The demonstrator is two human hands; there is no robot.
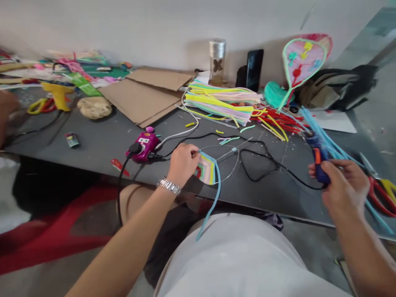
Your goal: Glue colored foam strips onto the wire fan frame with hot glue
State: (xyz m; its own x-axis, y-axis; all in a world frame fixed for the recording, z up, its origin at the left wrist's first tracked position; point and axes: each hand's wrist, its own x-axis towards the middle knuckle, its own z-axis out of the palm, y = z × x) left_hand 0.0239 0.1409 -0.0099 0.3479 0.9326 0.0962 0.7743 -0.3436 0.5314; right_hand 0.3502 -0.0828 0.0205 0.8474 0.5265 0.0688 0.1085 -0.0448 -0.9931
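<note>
Working in the head view, the left hand (182, 165) has its fingers clenched on a teardrop wire frame (238, 163) at the end wrapped in pastel pipe cleaners (206, 169), with a wristwatch (168, 185) just behind. The frame sits above the dark table (93, 152) near its front edge, though whether it touches cannot be told. A blue pipe cleaner (216, 198) curves down from it, past that edge.

The right hand (343, 185) grasps a blue-and-orange glue gun (318, 161), its tip lost among blue pipe cleaners (335, 142). Its black cord (260, 159) loops across the table between the 2 hands, towards a magenta plug adapter (144, 146).

At this point the wrapped end is the worked part, and most of the loop is bare wire. Bringing the 2 hands together calls for minding that cord, which lies just beside the frame. Open table lies left of the frame, and there is little room beyond the front edge. Red-handled pliers (380, 194) sit close to the right hand. A blurred hand (8, 113) shows at the far left, whose I cannot tell.
</note>
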